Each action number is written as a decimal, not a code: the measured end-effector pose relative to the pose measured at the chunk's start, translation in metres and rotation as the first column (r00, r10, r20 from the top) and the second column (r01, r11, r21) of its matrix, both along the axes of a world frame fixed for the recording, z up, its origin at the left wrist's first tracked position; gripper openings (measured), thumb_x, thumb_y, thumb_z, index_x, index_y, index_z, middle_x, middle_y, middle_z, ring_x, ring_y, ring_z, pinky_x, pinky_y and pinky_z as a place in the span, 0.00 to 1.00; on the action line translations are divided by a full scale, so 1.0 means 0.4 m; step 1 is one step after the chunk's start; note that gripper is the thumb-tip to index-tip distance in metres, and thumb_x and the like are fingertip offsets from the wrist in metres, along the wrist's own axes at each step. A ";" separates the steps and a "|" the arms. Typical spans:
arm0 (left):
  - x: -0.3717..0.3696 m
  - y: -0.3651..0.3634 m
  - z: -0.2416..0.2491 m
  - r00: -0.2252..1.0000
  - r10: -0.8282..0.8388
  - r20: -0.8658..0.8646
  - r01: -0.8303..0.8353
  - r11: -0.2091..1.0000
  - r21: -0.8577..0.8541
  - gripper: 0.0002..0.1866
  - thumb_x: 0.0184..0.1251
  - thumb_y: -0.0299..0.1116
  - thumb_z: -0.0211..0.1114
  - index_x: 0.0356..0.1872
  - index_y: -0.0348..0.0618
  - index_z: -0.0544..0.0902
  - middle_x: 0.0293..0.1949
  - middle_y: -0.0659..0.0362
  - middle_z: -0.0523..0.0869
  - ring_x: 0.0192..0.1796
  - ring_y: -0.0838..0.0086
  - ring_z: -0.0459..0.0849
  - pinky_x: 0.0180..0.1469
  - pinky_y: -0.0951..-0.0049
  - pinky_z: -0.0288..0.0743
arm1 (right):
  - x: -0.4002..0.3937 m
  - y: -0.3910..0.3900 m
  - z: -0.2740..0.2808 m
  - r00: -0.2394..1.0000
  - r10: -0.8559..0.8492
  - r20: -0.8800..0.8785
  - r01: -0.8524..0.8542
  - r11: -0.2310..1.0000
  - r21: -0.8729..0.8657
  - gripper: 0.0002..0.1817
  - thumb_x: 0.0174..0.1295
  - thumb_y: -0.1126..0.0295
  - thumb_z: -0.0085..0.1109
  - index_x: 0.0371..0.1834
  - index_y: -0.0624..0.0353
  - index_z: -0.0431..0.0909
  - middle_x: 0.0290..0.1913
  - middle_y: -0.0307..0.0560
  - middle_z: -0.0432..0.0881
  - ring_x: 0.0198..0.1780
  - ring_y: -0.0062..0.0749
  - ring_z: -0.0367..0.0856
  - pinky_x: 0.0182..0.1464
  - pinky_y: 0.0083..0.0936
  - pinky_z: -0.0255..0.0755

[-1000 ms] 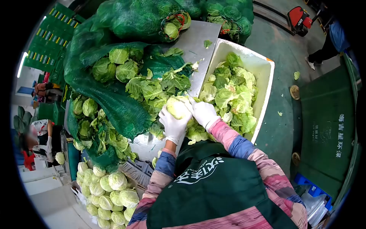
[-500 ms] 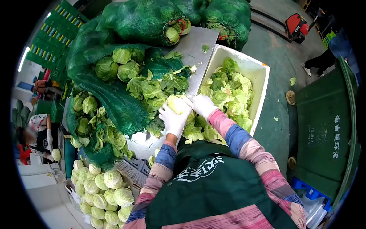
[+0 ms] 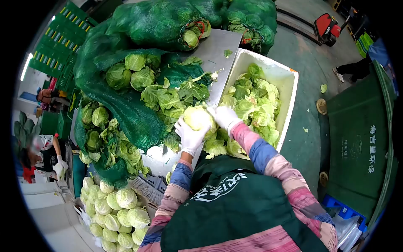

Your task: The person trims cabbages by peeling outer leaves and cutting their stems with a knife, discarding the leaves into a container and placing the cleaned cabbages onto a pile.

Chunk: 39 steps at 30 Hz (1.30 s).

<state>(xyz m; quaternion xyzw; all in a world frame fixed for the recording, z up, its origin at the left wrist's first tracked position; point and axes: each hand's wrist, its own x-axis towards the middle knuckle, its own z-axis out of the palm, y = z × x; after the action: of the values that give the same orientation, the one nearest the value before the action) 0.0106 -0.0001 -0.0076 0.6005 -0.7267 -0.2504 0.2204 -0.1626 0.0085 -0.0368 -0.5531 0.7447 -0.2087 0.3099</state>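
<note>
A pale, smooth cabbage head [image 3: 195, 118] rests in my gloved left hand [image 3: 191, 135], whose fingers wrap round its lower left side. My gloved right hand [image 3: 226, 118] is closed at the cabbage's right side; what its fingers hold, if anything, is too small to make out. Loose green leaves [image 3: 169, 101] lie just beyond on the metal table [image 3: 214, 52]. Right of my hands stands a white foam box [image 3: 289, 90] with a heap of leaves [image 3: 256, 98] in it.
Green net sacks [image 3: 151, 23] of cabbages lie at the back and left. Below left are stacked cabbages [image 3: 111, 222] and a brush [image 3: 147, 189]. A green bin [image 3: 357, 138] stands right, a red pallet jack [image 3: 326, 29] behind. At far left works another person [image 3: 46, 157].
The cabbage between my hands shows more of its pale top, turned slightly upward. My right hand has shifted a little to the right. The person at far left has moved slightly.
</note>
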 end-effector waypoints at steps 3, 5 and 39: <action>0.044 0.031 -0.034 0.993 -0.063 -0.100 0.054 0.994 -0.090 0.53 0.37 0.48 0.81 0.63 0.36 0.59 0.57 0.44 0.63 0.62 0.51 0.63 0.66 0.54 0.58 | -0.058 -0.021 0.002 0.999 -0.043 -0.001 0.043 0.992 0.120 0.31 0.69 0.42 0.41 0.47 0.58 0.82 0.40 0.64 0.83 0.43 0.57 0.83 0.50 0.43 0.74; 0.110 0.045 -0.066 0.949 -0.124 -0.291 0.102 0.991 -0.087 0.54 0.40 0.42 0.81 0.67 0.36 0.56 0.61 0.45 0.62 0.65 0.54 0.63 0.69 0.57 0.59 | -0.030 -0.010 0.013 1.000 0.008 0.015 -0.009 0.999 0.035 0.31 0.68 0.41 0.43 0.48 0.59 0.81 0.40 0.64 0.84 0.43 0.56 0.83 0.49 0.43 0.75; 0.214 0.106 0.000 0.505 0.606 -0.615 0.064 0.684 0.727 0.39 0.60 0.35 0.72 0.67 0.44 0.56 0.61 0.50 0.71 0.59 0.60 0.78 0.50 0.53 0.83 | 0.035 0.008 -0.112 0.972 -0.230 0.051 0.232 0.972 -0.040 0.24 0.58 0.46 0.61 0.44 0.56 0.82 0.35 0.57 0.84 0.40 0.51 0.84 0.44 0.40 0.76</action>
<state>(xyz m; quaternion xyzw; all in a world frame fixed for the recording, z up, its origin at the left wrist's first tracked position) 0.0963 0.0423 -0.0074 0.5609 -0.2782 -0.7012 0.3410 -0.1487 0.0117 -0.0816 -0.4646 0.7916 -0.2729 0.2880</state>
